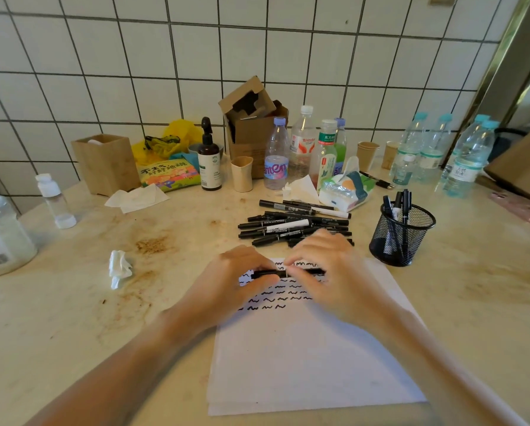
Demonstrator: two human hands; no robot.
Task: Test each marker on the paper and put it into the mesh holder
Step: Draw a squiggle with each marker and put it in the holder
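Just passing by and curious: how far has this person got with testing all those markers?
Partly done. A few markers already stand in the mesh holder, and the paper carries several rows of black squiggles. Right now the left hand and right hand both grip one marker over the paper. Left to do: the pile of markers lying behind the paper, more than a dozen by the look of it.

You can read "Wahaha" in red on the tall clear plastic bottle with the white cap (302,142). The green-labelled clear bottle (327,149) to its right shows "东方". The colourful snack packet (169,174) far left begins "不生气". Other labels blur.
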